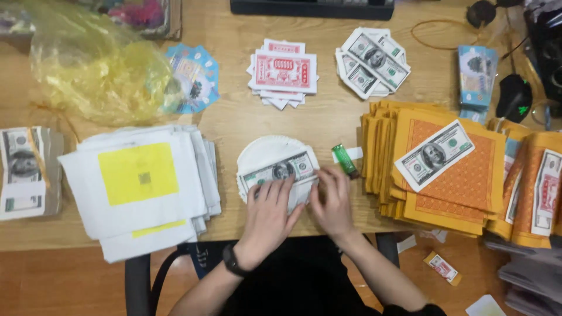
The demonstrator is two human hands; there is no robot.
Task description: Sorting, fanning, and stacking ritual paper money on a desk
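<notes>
We hold both forearms angled in from the lower edge of the view, converging toward the middle. Our left hand lies palm down, fingers extended forward and slightly spread; a dark band circles its wrist. Our right hand lies palm down just beside it, fingers extended, tilted slightly toward the left hand.
</notes>
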